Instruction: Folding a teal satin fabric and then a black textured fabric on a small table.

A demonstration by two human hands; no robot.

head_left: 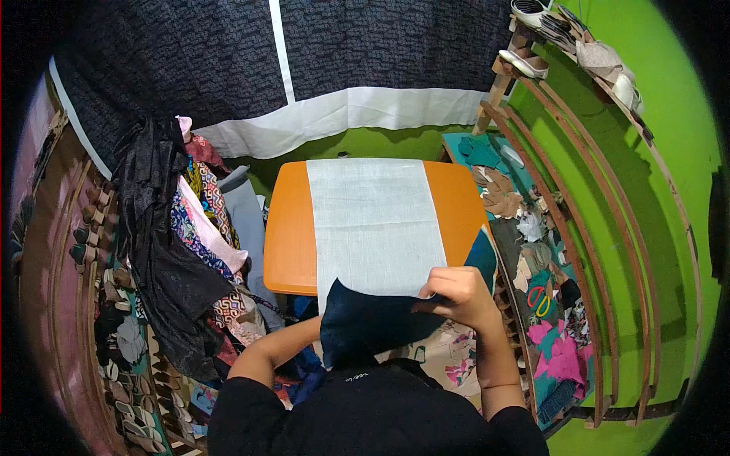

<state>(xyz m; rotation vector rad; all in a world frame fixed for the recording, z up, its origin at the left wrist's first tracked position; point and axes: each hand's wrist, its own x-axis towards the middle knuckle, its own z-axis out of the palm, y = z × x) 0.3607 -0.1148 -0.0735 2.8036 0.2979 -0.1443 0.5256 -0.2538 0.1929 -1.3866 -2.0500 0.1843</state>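
A dark blue sheet point(372, 319) is held up at the near edge of the orange surface point(289, 235). The right hand point(460, 295) pinches it between thumb and fingers; the left hand is hidden behind it, its fingers impossible to judge. Pale cloth point(372, 220) runs down the surface's middle; heaped fabrics point(156, 251) lie to its left, scissors point(539, 302) and pink scraps point(561, 357) to its right.

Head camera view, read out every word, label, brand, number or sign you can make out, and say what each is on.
Black shirt: small white lettering, too small and partly hidden to read out.
Dark blue sheet: no lettering shows.
Pale cloth on the orange table: none shows.
Elsewhere: none that I can make out.
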